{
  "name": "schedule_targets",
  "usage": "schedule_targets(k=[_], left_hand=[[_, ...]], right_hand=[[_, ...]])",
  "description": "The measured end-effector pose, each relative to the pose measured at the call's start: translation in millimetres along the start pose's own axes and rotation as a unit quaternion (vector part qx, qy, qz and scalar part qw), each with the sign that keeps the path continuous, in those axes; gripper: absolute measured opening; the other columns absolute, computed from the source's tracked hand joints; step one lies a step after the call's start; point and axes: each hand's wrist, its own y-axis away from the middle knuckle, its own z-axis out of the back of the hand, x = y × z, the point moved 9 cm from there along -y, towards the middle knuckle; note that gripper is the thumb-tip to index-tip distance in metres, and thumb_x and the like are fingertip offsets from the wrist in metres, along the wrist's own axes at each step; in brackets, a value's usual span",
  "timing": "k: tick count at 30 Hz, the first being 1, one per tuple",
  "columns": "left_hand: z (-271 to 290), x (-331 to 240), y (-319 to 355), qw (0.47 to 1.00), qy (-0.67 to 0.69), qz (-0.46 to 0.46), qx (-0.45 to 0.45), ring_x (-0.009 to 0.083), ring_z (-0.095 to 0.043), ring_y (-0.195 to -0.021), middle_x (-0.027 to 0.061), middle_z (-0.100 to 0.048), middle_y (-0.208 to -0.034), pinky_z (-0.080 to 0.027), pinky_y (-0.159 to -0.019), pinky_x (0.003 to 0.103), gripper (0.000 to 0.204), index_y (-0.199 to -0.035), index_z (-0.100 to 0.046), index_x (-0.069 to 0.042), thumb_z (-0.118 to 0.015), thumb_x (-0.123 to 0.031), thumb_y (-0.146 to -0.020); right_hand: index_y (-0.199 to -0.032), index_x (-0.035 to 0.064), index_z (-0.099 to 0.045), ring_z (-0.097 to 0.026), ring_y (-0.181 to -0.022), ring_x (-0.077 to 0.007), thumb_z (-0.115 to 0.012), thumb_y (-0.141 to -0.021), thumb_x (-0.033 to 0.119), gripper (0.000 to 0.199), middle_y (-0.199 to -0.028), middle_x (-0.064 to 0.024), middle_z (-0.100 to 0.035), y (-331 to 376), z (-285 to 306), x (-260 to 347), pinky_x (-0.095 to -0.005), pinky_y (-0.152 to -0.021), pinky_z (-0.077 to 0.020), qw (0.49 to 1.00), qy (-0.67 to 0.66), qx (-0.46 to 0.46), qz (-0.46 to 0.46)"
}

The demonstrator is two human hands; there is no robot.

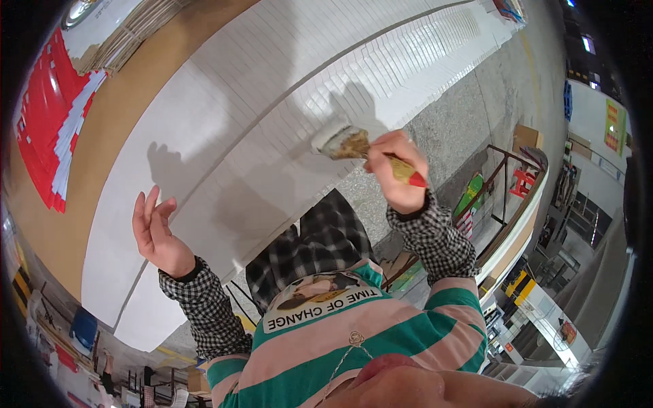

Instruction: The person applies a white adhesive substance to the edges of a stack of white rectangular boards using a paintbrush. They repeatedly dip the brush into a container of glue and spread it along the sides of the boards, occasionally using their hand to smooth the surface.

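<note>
The right hand (398, 173) grips a paintbrush (360, 146), bristles pressed to the white stacked sheets (286, 88) just beyond it; the left hand (156, 234) hangs open, empty, clear of the brushing.

Stack of flat red-and-white printed sheets (58, 115) at far left of the desk, fanned. Pile of flattened brown cardboard (132, 30) just above it, top left. Brown cardboard box (527, 138) on the floor at right. Yellow-green rectangular sign (614, 127) on far right wall.
</note>
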Motion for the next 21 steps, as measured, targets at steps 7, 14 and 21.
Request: schedule_targets(k=[7, 14, 21], left_hand=[[-6, 3, 0, 0.999, 0.003, 0.004, 0.049, 0.0190, -0.062, -0.078, 0.0151, -0.067, -0.096, -0.050, -0.079, 0.034, 0.045, -0.131, -0.045, 0.007, -0.038, 0.002, -0.087], [-2, -1, 2, 0.999, -0.017, 0.006, 0.028, 0.0169, -0.059, -0.069, 0.0116, -0.066, -0.083, -0.051, -0.070, 0.031, 0.045, -0.128, -0.046, 0.010, -0.034, 0.004, -0.085], [10, 6, 2, 1.000, -0.023, 0.008, 0.013, 0.0168, -0.059, -0.069, 0.0116, -0.066, -0.084, -0.051, -0.071, 0.031, 0.045, -0.128, -0.048, 0.008, -0.035, 0.003, -0.085]], right_hand=[[-0.083, -0.0010, -0.058, -0.058, -0.069, -0.0174, -0.059, -0.085, -0.001, 0.002, -0.081, -0.0082, -0.060, 4, 7, -8, -0.0275, -0.064, -0.0479, 0.992, -0.042, -0.030, -0.113], [-0.084, 0.0010, -0.059, -0.062, -0.070, -0.0156, -0.056, -0.089, 0.005, 0.007, -0.079, -0.0091, -0.063, -33, 61, -58, -0.0266, -0.066, -0.0501, 0.942, -0.049, -0.256, -0.212], [-0.080, -0.0002, -0.055, -0.060, -0.072, -0.0176, -0.054, -0.082, -0.004, 0.005, -0.080, -0.0095, -0.060, -11, 3, -19, -0.0277, -0.062, -0.0480, 0.992, -0.099, -0.054, -0.048]])
